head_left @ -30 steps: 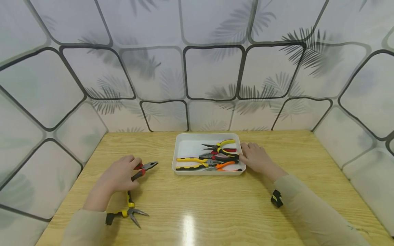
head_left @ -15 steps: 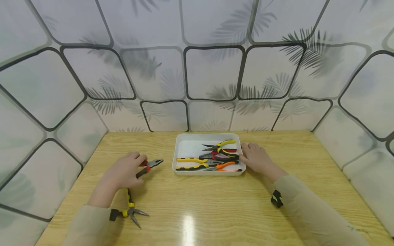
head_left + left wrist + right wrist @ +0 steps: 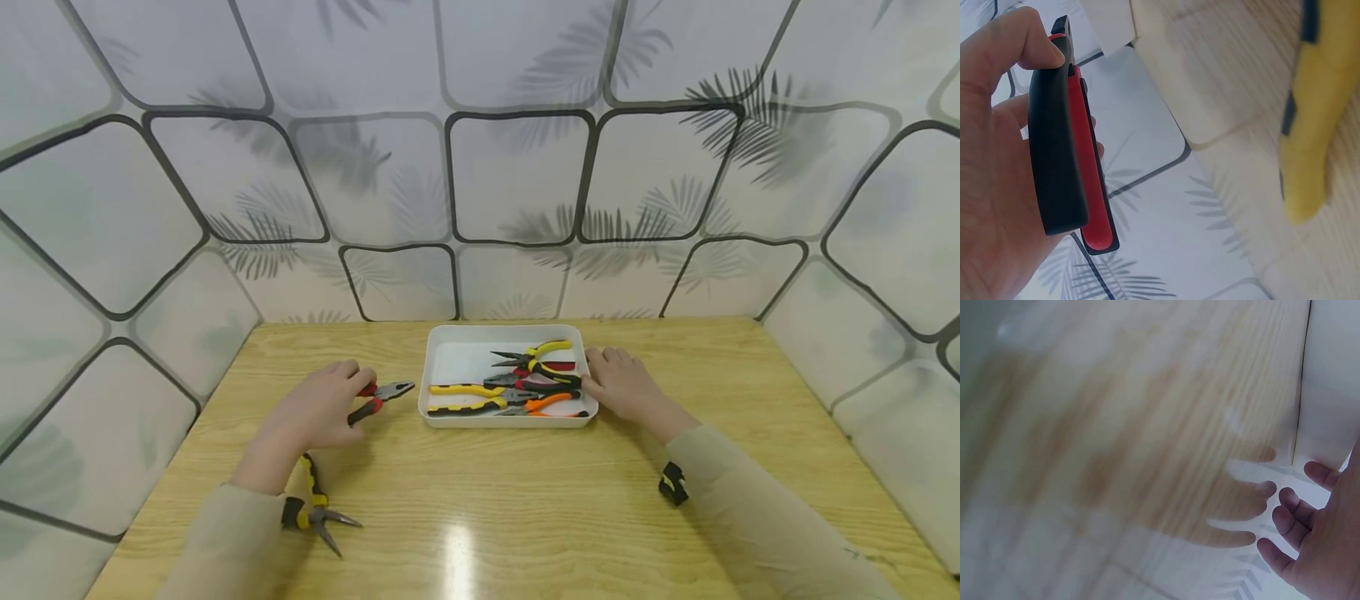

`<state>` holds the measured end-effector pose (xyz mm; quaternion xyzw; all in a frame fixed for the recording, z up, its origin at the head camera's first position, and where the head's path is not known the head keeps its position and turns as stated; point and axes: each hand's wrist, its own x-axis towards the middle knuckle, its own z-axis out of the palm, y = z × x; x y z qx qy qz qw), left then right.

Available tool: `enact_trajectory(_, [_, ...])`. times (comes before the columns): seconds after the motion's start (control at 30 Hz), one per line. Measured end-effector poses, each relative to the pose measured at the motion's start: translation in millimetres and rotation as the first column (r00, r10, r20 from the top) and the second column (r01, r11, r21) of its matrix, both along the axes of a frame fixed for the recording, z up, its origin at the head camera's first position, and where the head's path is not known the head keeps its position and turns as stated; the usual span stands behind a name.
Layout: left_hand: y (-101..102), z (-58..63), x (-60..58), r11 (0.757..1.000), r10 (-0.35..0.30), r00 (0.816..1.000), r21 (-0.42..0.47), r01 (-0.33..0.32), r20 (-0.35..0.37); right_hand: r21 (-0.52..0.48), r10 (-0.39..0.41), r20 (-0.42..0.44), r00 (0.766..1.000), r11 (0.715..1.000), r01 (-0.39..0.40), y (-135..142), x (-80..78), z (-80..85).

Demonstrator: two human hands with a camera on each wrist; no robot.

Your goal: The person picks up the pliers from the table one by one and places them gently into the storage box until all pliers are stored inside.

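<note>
My left hand (image 3: 318,412) grips combination pliers (image 3: 365,412) with red and black handles, their steel jaws pointing right toward the white tray (image 3: 453,357). In the left wrist view the thumb lies along the black handle (image 3: 1057,144), and the fingers curl behind. My right hand (image 3: 626,387) rests at the right end of the tray, its fingers loosely extended by the rim. Several pliers lie in the tray: a yellow-and-black long-nose pair (image 3: 534,364), a red-and-black pair (image 3: 534,386), a larger yellow-and-black pair (image 3: 468,389) and an orange-handled pair (image 3: 555,401).
Long-nose pliers with yellow-and-black handles (image 3: 320,502) lie spread on the wooden table (image 3: 525,517), partly behind the left wrist. A patterned cloth wall (image 3: 517,183) rises along the table's back and sides. The left part of the tray floor shows bare white.
My left hand has moved right and slightly away from me, bringing the red-and-black pliers closer to the tray's left end. The right hand and tray have stayed in place.
</note>
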<state>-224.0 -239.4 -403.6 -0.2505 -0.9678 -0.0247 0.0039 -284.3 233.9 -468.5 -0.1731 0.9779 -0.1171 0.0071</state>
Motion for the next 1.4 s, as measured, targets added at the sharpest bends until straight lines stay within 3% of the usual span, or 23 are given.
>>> enact_trajectory(1.03, [37,9.8,-14.1,0.992,-0.125,0.991,-0.011,0.124,-0.042,0.016,-0.012,0.019,1.000,1.000,0.012,1,-1.2,-1.9])
enact_trajectory(1.4, [47,7.2,-17.5,0.985,-0.172,0.983,-0.026,0.171,-0.060,0.006,-0.011,0.006,1.000,1.000,0.011,0,-0.9,-2.5])
